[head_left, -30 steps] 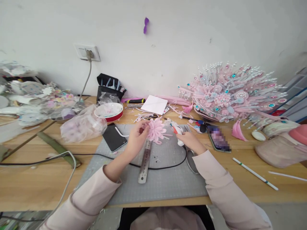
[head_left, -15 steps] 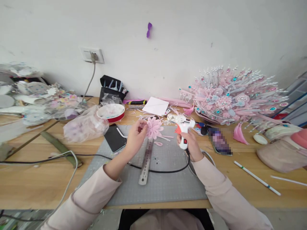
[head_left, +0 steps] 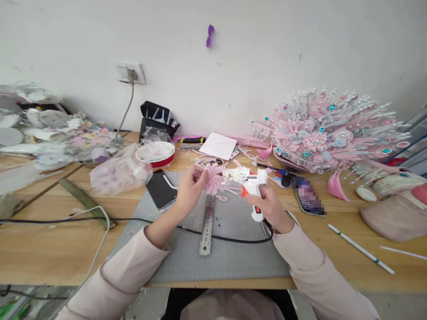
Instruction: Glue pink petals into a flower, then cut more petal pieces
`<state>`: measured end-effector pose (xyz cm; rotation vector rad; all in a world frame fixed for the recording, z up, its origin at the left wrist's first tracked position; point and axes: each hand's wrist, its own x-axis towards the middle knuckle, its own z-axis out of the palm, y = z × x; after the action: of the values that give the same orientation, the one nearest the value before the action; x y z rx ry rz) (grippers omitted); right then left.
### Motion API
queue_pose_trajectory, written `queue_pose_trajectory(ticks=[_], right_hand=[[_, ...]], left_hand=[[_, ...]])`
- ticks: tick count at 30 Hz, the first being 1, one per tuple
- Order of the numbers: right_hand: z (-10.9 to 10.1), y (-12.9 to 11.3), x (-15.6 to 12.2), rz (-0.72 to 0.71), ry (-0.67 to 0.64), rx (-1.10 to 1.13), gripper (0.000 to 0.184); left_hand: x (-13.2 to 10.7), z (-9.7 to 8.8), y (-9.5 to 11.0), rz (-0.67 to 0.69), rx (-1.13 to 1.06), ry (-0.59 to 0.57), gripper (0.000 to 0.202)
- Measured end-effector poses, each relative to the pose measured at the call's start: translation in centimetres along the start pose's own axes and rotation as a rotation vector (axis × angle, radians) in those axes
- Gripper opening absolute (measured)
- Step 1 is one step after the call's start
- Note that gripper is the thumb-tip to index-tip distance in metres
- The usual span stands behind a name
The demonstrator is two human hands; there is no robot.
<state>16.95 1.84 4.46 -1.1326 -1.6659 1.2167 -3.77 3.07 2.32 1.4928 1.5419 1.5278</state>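
Between the fingertips of my left hand (head_left: 192,186) is a pink looped-petal flower (head_left: 213,178), held up above the cutting mat. My right hand (head_left: 271,206) is wrapped round a white hot glue gun (head_left: 255,186) with an orange trigger. Its glue-crusted nozzle (head_left: 236,174) points left and is close to the flower's right edge; I cannot tell if they touch. Below the flower a steel ruler (head_left: 207,229) lies on the grey cutting mat (head_left: 247,262). A loose pink loop (head_left: 222,198) lies near the ruler's far end.
A black cord (head_left: 230,240) crosses the mat. A dark tablet-like slab (head_left: 158,189) and a red-rimmed white bowl (head_left: 162,162) stand left. A large beaded pink headdress (head_left: 327,133), a phone (head_left: 308,198) and a white stick (head_left: 360,249) are right. White paper (head_left: 218,146) lies at the back.
The glue gun has turned and its nozzle has come closer to the flower, now pointing more directly left at it. The flower has turned slightly in my left fingers. The view has shifted a little.
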Motion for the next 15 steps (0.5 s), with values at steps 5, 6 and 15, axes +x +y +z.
queue_pose_trajectory(ticks=[5,6,15], right_hand=[[0.21,-0.14,-0.21,-0.031,-0.024,-0.156,0.025],[0.25,-0.11,-0.22,-0.043,-0.028,-0.181,0.026],[0.28,0.51,-0.03,-0.102,-0.055,-0.26,0.03]], left_hand=[[-0.14,0.03,0.37,0.013,0.092,0.01,0.015],[-0.17,0.05,0.43,0.018,0.104,0.009,0.015],[-0.34,0.17,0.69,0.038,0.127,-0.011,0.016]])
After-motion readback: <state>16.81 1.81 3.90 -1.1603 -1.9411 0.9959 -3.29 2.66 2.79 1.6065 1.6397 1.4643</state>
